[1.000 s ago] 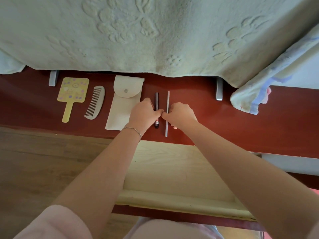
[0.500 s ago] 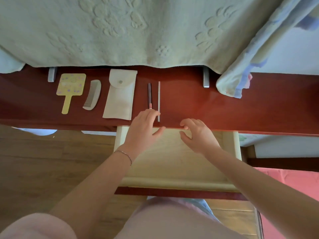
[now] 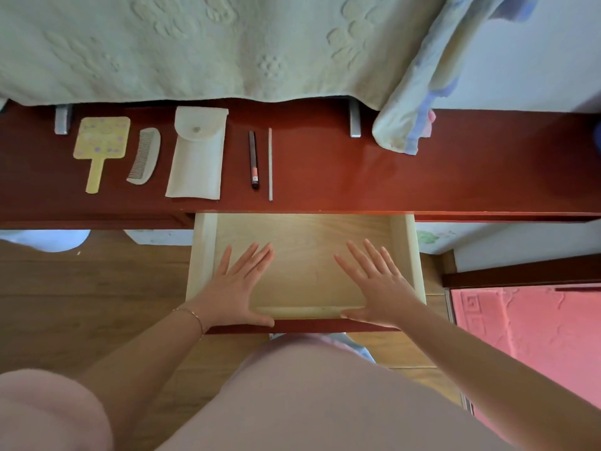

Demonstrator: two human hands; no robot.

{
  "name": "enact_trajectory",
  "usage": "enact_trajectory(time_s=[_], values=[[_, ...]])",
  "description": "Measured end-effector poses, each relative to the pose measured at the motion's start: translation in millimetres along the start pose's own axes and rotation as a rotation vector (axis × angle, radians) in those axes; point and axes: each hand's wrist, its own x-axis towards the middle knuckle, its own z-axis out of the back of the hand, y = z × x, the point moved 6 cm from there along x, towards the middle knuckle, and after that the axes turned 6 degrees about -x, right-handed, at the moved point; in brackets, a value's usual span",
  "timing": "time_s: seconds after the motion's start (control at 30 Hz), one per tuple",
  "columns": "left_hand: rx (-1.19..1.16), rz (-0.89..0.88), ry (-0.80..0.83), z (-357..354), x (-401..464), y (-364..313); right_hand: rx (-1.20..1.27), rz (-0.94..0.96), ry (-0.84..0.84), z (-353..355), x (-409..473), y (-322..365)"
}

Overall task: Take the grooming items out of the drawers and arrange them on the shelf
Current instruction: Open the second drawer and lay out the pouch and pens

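Note:
On the red-brown shelf (image 3: 422,177) lie, from left to right, a yellow hand mirror (image 3: 99,148), a pale comb (image 3: 144,156), a white snap pouch (image 3: 196,157), a dark pencil-like stick (image 3: 253,159) and a thin grey stick (image 3: 270,164). Below the shelf a light wooden drawer (image 3: 201,255) stands pulled out, with nothing visible inside. My left hand (image 3: 235,288) and my right hand (image 3: 379,284) rest flat on the drawer's front edge, fingers spread over the drawer, holding nothing.
A pale green embossed blanket (image 3: 211,43) hangs over the shelf's back edge, and a rolled light towel (image 3: 413,102) droops at the right. Two metal brackets (image 3: 355,122) stand on the shelf. Wooden floor lies at the left, a pink mat (image 3: 527,336) at the right.
Both hands left the two sticks on the shelf and came back toward me, now lying flat on the drawer's front edge. The camera view pulled back.

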Motion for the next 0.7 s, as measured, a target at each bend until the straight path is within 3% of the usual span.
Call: enact_trajectory(time_s=[0.3, 0.7], values=[[0.196, -0.119, 0.069, -16.3, -15.6, 1.9, -0.062, 0.178, 0.044, -8.6, -11.2, 6.4], [0.197, 0.100, -0.148, 27.2, -2.1, 18.4, -0.157, 0.004, -0.150, 25.5, 9.8, -18.7]])
